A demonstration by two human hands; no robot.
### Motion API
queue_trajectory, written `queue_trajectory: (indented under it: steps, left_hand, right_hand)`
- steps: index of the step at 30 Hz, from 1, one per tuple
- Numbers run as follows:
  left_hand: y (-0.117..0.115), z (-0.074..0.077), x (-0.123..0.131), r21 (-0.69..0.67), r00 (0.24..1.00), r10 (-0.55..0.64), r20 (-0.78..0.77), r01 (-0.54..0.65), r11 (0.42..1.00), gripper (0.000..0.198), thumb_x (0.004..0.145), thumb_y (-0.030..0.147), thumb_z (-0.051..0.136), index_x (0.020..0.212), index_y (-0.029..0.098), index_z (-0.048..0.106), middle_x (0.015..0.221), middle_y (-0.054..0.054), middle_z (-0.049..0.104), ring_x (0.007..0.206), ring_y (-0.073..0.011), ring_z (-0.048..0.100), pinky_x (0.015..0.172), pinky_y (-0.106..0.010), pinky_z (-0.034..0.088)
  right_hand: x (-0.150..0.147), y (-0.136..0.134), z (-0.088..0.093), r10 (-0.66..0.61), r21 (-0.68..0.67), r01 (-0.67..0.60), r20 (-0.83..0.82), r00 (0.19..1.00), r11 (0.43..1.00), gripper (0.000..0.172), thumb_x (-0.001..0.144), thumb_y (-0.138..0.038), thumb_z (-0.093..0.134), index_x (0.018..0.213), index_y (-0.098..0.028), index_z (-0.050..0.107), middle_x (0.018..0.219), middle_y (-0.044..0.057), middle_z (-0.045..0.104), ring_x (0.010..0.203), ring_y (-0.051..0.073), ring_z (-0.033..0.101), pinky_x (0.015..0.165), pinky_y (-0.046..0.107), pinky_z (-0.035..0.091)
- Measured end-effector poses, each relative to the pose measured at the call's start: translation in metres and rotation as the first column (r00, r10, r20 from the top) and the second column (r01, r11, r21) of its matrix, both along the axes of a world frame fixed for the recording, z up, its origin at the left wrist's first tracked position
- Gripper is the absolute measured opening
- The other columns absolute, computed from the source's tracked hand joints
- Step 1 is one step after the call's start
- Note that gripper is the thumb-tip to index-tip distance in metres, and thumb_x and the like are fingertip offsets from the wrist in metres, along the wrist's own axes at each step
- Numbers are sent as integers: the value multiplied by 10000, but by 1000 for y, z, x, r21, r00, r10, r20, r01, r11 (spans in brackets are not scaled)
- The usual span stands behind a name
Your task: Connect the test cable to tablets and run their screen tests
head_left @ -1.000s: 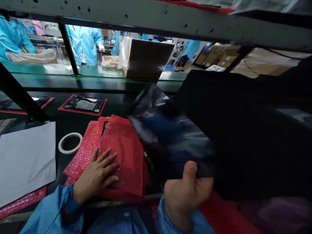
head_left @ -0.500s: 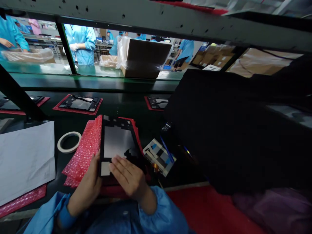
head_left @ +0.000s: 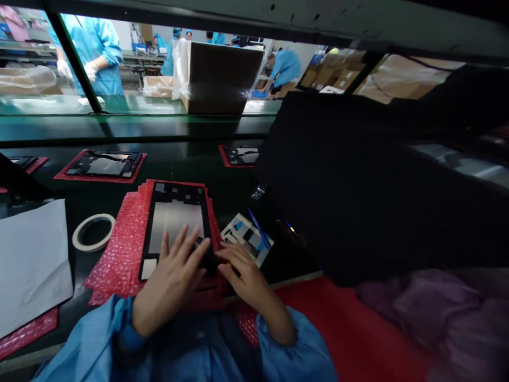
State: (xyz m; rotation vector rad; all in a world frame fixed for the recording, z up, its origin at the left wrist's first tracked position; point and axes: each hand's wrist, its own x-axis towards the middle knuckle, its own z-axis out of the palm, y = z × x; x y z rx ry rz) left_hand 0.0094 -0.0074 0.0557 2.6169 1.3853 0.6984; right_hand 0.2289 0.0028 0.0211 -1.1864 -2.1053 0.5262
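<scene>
A flat black-framed panel with a silver middle (head_left: 178, 215), like the back of a tablet screen, lies on a stack of red bubble-wrap bags (head_left: 119, 249). My left hand (head_left: 170, 278) rests over its lower part, fingers spread, gripping nothing. At the panel's lower right edge is my right hand (head_left: 248, 278), its fingers bent and thumb apart. A small orange thing (head_left: 229, 265) shows between thumb and fingers; I see no grip on it. Partly behind that hand lies a pale card with dark and blue pieces (head_left: 248, 233), with a blue pen-like stick (head_left: 258, 228) across it.
A roll of white tape (head_left: 81, 233) and white paper (head_left: 32, 265) lie left. Similar panels on red bags (head_left: 105, 164) sit farther back. Black cloth (head_left: 358, 185) covers the right side. Beyond the green ledge stands a carton (head_left: 222, 79); co-workers in blue (head_left: 91, 48) are behind.
My left hand has gone from the panel's left edge to over its lower part. My right hand has shifted right, off the panel's middle. The panel now lies flatter; the view has shifted.
</scene>
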Motion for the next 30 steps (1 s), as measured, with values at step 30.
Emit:
queue_trajectory:
  steps: [30]
  left_hand:
    - [22,-9,25,-19,985,-166,-53,165,986,248,977,297,468,1004,178,684,821,-16,682,838,-174,601,1148,-629,238]
  right_hand:
    - [2,3,-6,32,221,0,-144,989,975,258,947,-163,529,1117,-255,700,888,15,758,903,167,695,1090,506,432]
